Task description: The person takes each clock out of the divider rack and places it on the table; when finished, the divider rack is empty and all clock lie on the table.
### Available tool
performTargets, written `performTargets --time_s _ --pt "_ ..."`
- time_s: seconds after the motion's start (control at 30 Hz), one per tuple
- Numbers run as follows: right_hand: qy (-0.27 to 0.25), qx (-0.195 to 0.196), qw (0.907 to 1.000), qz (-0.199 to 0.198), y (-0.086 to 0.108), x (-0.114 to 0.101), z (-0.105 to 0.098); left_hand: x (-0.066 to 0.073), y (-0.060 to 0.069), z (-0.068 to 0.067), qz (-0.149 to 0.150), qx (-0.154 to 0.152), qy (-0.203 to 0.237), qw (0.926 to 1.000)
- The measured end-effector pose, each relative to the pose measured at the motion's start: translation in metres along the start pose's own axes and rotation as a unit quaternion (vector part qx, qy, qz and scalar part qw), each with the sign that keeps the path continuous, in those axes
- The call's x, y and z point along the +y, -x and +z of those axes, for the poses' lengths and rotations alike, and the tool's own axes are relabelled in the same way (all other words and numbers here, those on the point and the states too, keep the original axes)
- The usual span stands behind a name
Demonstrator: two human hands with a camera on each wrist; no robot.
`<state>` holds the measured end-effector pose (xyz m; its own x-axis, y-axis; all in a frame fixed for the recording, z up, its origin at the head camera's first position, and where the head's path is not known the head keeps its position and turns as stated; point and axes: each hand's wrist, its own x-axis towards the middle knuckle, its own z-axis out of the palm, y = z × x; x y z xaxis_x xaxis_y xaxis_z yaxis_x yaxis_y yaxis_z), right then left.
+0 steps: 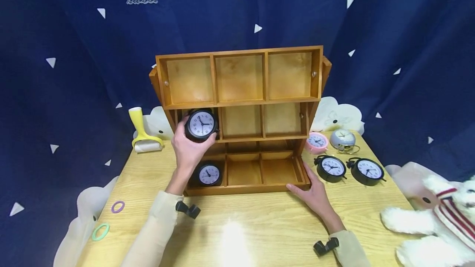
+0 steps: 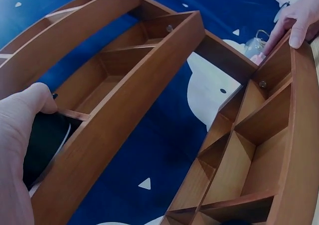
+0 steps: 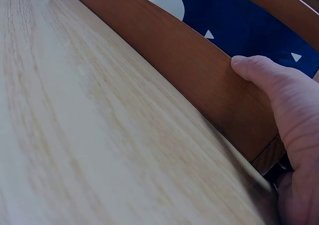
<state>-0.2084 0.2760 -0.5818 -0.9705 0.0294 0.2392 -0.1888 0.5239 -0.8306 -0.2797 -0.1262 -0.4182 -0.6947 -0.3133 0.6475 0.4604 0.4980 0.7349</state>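
My left hand [image 1: 190, 143] grips a black alarm clock [image 1: 201, 124], its white dial facing out, at the left compartment of the middle tier of a three-tier wooden storage rack [image 1: 239, 105]. In the left wrist view the dark clock body [image 2: 46, 145] shows between thumb and palm, partly inside that compartment. Another black clock [image 1: 209, 174] sits in the bottom tier's left compartment. My right hand [image 1: 313, 195] holds the rack's lower right corner, thumb on the front board [image 3: 199, 80] and fingers along the side. The fingers are mostly hidden in the right wrist view.
Right of the rack stand two black clocks [image 1: 331, 168] [image 1: 367, 171], a pink clock [image 1: 316, 141] and a pale blue one [image 1: 342, 139]. A yellow lint roller [image 1: 142, 131] is at left, with purple [image 1: 118, 207] and green rings [image 1: 100, 232]. A white plush toy [image 1: 441, 221] lies right.
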Motion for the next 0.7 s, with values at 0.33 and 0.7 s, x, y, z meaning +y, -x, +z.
performTargets --time_s 0.33,0.7 --pt "0.001 0.002 1.0 -0.004 0.001 0.0 0.002 0.011 0.001 -0.017 0.026 -0.021 0.001 0.9994" --pt "0.005 -0.014 0.9998 0.015 0.001 -0.002 0.0 0.023 0.016 -0.044 0.034 -0.047 -0.001 0.9983"
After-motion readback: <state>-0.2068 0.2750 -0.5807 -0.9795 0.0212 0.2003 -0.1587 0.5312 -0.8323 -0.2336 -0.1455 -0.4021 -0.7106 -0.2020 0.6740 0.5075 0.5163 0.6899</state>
